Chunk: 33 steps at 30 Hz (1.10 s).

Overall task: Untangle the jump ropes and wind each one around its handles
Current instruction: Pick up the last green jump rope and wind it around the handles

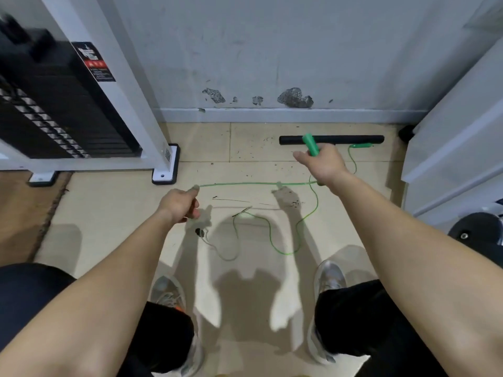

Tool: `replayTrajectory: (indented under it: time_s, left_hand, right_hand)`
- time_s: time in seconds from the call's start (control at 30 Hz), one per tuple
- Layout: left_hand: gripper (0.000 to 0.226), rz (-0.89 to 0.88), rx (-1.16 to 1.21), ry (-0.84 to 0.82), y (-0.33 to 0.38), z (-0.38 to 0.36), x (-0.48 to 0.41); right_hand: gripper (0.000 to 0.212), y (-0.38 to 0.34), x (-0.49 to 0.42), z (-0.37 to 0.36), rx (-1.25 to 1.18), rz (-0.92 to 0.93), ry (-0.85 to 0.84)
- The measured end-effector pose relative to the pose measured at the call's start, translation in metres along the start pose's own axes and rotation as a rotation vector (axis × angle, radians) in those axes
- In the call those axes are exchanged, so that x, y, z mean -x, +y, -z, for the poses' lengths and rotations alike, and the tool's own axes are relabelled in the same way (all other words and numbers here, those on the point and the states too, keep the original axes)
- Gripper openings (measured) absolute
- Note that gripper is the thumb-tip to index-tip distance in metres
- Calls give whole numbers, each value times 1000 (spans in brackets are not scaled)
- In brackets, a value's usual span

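right hand (324, 165) fists the green handle (311, 144) at 2 o'clock, left hand (178, 204) pinches the green rope (239, 183) taut at 9, looks like winding's starting, next wrap slack round it

Green jump rope (245, 183), partly taut.

**Both arms out, hands apart**

Both bare forearms reach forward and down. The left hand (181, 204) is curled, thumb and fingers pinching the rope (245, 183). The right hand (324, 165), farther out, wraps its fingers round the handle (311, 144), wrist straight. The two hands are well apart.
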<state>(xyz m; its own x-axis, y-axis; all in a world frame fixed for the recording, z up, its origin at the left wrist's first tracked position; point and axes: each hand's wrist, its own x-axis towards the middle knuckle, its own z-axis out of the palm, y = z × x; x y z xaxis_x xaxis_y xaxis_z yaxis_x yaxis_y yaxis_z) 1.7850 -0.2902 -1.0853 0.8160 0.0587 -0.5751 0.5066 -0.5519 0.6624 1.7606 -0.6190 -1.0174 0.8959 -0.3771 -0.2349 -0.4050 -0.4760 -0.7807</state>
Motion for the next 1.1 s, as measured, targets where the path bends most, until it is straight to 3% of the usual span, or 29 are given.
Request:
replayTrajectory:
  time_s: [0.13, 0.23, 0.37, 0.43, 0.5, 0.57, 0.77, 0.97, 1.1]
  left_hand:
    - [32, 13, -67, -176, 19, -14, 15]
    - [23, -67, -24, -264, 33, -38, 9]
    - [10, -184, 21, -201, 51, -83, -12]
    - [25, -207, -35, -128, 59, -110, -32]
    - [59, -248, -274, -72, 65, -137, -54]
    - [70, -286, -363, -104, 74, -166, -76]
    - [48, -282, -344, -268, 86, -256, -141]
    - [32, -225, -239, -271, 85, -318, -210]
    - [29, -191, -218, -268, 75, -338, -240]
  right_hand:
    - [30, 42, 6, -17, 217, -124, -125]
    - [29, 74, 3, -31, 196, -220, -158]
    - [26, 107, -12, -45, 158, -255, -133]
    - [24, 123, -27, -50, 129, -281, -100]
    - [25, 139, -46, -52, 89, -320, -65]
    - [23, 158, -70, -53, 78, -356, -53]
    - [18, 220, -151, -58, 188, -437, -52]
    - [29, 276, -224, -94, 262, -488, -92]
    - [21, 297, -237, -122, 419, -493, -13]
